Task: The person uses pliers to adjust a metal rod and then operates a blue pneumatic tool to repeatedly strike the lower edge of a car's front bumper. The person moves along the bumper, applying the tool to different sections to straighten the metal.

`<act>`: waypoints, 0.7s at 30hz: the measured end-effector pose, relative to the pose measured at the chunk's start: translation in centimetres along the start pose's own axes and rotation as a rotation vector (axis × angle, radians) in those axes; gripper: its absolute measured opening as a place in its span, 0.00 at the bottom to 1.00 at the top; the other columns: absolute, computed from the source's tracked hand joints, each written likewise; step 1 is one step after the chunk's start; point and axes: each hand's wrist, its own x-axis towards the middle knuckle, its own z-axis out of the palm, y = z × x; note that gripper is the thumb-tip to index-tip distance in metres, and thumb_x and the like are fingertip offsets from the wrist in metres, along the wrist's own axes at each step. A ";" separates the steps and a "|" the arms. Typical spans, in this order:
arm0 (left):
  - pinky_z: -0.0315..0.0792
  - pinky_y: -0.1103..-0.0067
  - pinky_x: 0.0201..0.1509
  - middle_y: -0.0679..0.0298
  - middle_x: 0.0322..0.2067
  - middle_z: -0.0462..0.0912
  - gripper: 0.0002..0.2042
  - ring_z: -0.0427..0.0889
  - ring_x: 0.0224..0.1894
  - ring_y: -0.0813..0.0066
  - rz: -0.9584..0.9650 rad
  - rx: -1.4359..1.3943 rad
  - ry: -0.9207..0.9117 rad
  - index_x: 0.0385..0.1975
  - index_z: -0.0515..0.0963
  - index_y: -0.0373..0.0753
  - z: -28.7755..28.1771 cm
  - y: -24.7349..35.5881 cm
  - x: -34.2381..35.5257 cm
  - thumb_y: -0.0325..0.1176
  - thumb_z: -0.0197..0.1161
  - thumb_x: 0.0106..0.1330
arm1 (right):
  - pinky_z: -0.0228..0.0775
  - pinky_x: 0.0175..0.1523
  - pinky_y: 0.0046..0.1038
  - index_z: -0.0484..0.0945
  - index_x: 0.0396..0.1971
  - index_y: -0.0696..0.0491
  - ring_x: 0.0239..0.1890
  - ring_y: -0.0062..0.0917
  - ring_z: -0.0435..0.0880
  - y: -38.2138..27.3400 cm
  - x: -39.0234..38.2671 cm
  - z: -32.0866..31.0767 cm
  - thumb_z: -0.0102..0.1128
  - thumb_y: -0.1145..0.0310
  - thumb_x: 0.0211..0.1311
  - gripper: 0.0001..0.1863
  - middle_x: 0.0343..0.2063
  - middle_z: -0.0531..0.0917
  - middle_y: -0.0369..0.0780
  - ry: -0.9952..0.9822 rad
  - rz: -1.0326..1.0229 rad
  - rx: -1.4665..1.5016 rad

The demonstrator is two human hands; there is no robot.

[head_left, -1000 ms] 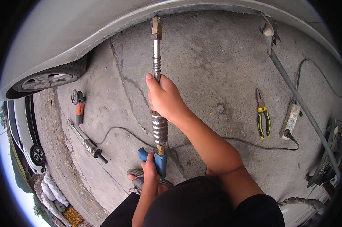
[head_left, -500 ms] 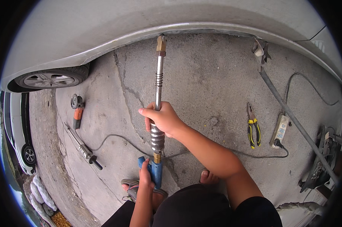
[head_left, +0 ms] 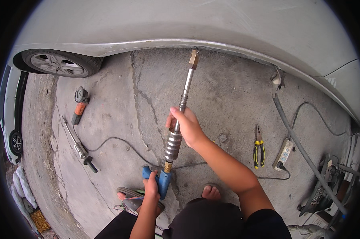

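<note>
Steel slide hammer [head_left: 173, 147]: the person's left hand [head_left: 151, 186] grasps its blue handle [head_left: 164, 185], right hand [head_left: 188, 125] curled around its shaft [head_left: 188, 83]

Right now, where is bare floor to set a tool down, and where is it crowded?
Bare concrete lies between the car sill, metal rod and pliers, and between the angle grinder and floor crack. Crowded: around the blue handle, left hand and sandal; around the power strip, cord and pole.
</note>
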 end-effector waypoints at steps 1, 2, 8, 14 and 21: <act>0.73 0.66 0.51 0.50 0.47 0.71 0.38 0.75 0.46 0.61 0.011 -0.002 0.038 0.55 0.61 0.26 0.3 0.4 -0.7 0.50 0.68 0.55 | 0.59 0.22 0.23 0.65 0.23 0.47 0.15 0.16 0.64 -1.0 0.3 0.2 0.52 0.50 0.70 0.20 0.13 0.67 0.30 0.024 0.079 0.185; 0.73 0.66 0.51 0.49 0.47 0.71 0.38 0.75 0.46 0.61 0.021 0.007 0.071 0.55 0.61 0.27 0.6 0.7 -1.2 0.50 0.68 0.55 | 0.57 0.21 0.23 0.64 0.22 0.46 0.14 0.15 0.61 -2.1 0.6 0.6 0.50 0.47 0.71 0.22 0.12 0.64 0.29 0.060 0.157 0.372; 0.75 0.70 0.43 0.54 0.38 0.76 0.30 0.77 0.38 0.66 0.073 0.081 -0.053 0.46 0.68 0.25 1.6 0.3 -2.4 0.45 0.69 0.56 | 0.43 0.13 0.23 0.52 0.13 0.43 0.08 0.15 0.45 -0.6 4.2 -2.6 0.39 0.41 0.73 0.30 0.07 0.50 0.25 -0.897 0.199 0.896; 0.73 0.71 0.34 0.60 0.28 0.75 0.22 0.75 0.28 0.70 0.113 0.087 0.090 0.32 0.74 0.27 0.4 0.5 0.1 0.43 0.70 0.55 | 0.57 0.20 0.22 0.60 0.26 0.48 0.15 0.15 0.61 -2.0 -0.1 2.3 0.47 0.56 0.75 0.17 0.16 0.64 0.30 0.319 0.047 0.049; 0.74 0.70 0.45 0.53 0.40 0.73 0.33 0.76 0.41 0.66 0.045 0.062 0.046 0.48 0.65 0.23 0.1 0.4 0.9 0.45 0.71 0.54 | 0.61 0.22 0.23 0.60 0.25 0.49 0.15 0.15 0.62 -1.9 0.5 2.4 0.45 0.56 0.76 0.18 0.16 0.64 0.30 0.212 0.082 0.043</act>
